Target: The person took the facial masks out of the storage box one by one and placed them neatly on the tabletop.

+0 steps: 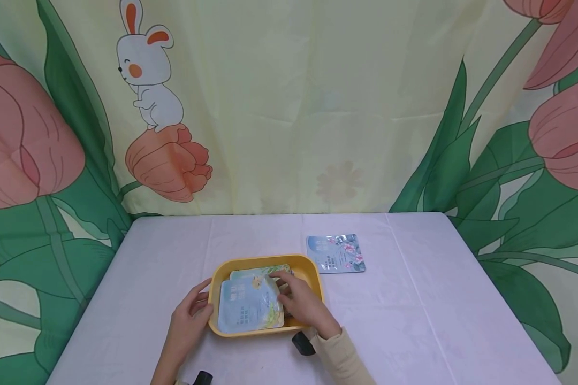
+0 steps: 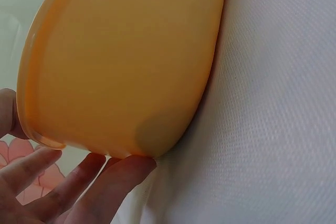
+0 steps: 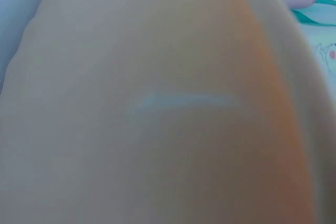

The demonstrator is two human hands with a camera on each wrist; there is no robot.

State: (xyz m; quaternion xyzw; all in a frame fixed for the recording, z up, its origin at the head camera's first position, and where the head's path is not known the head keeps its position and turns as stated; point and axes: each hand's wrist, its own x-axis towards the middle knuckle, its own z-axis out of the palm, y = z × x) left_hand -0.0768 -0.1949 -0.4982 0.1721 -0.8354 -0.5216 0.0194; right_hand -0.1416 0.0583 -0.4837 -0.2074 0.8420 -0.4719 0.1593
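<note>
Lightly touched the yellow tray (image 1: 307, 265) at its left end with the left grip (image 1: 189, 315), spread loosely. Curved the right grip (image 1: 302, 302) at the right edge of the blue packet (image 1: 245, 305) inside; could not tell whether pinching it. Saw a greenish packet (image 1: 243, 274) partly beneath, left of the right grip, and a flowered packet (image 1: 336, 253) on the bench (image 1: 414, 321) beyond that grip.

Seemingly a staged indoor set: clothed table (image 1: 390, 326), printed backdrop (image 1: 279, 96) (tulips (image 1: 24, 139), a rabbit (image 1: 149, 72)).

In the upright yellow tray (image 1: 305, 264), a pale-blue printed packet (image 1: 246, 306) lies toward the near left corner, overlapping a greener packet (image 1: 244, 274).
</note>
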